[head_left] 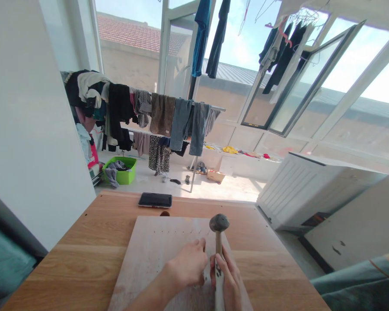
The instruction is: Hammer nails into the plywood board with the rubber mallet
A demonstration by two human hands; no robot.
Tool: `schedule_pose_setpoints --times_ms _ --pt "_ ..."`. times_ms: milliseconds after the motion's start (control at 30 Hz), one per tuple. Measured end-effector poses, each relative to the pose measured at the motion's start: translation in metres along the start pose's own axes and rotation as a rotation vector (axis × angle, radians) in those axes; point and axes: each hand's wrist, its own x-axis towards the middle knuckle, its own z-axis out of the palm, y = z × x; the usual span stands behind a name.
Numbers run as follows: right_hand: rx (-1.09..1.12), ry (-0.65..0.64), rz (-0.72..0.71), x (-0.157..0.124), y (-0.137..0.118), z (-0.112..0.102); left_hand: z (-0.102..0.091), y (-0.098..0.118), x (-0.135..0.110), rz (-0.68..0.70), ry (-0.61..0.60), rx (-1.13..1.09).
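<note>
My right hand [227,276] is wrapped round the handle of a hammer [219,223], which stands upright with its dark grey rounded head at the top. Just left of it, my left hand [189,261] is closed over a pale wooden board [149,246], its fingers curled together. Whatever those fingers pinch, if anything, is hidden or too small to make out. Across the board's far part runs a row of small dark dots, with a few thin nail-like pieces standing near the hammer head. Fainter marks dot the board's middle.
The board lies on a wooden table [84,242]. A black phone [155,200] rests near the far edge, with a small dark round thing [164,213] behind the board. Beyond are a laundry rack [218,108], a green basket [129,175] and a white ribbed cabinet [291,185].
</note>
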Motion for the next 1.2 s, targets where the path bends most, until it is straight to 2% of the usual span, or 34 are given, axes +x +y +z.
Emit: schedule_pose_setpoints --times_ms 100,200,300,367,433,467,633,800,1000,1200 --pt "-0.031 0.0 0.002 -0.001 -0.004 0.0 0.002 -0.005 0.001 0.031 0.013 -0.035" --pt "-0.061 -0.017 0.007 -0.003 -0.008 0.002 0.003 -0.023 0.002 0.01 0.113 -0.169" --pt "-0.063 -0.026 0.023 -0.005 -0.011 0.004 0.003 -0.056 0.005 -0.094 0.319 -0.409" --pt "-0.044 -0.013 0.035 -0.006 -0.013 0.005 0.005 -0.079 0.008 -0.134 0.515 -0.578" --pt "-0.038 -0.004 0.053 -0.006 -0.014 0.005 0.011 -0.096 0.01 -0.158 0.684 -0.689" --pt "-0.041 -0.001 0.06 -0.006 -0.015 0.005 0.014 -0.102 0.01 -0.163 0.73 -0.718" --pt "-0.089 -0.017 0.068 -0.005 -0.011 0.005 0.023 -0.103 0.007 -0.119 0.685 -0.653" --pt "-0.146 0.0 -0.039 -0.004 -0.002 0.003 0.023 -0.099 0.003 -0.101 0.72 -0.571" --pt "-0.169 -0.118 -0.086 0.001 -0.001 -0.002 0.025 -0.099 0.004 -0.104 0.74 -0.539" --pt "-0.119 -0.165 -0.129 0.005 -0.013 0.017 0.025 -0.097 0.003 -0.115 0.748 -0.482"
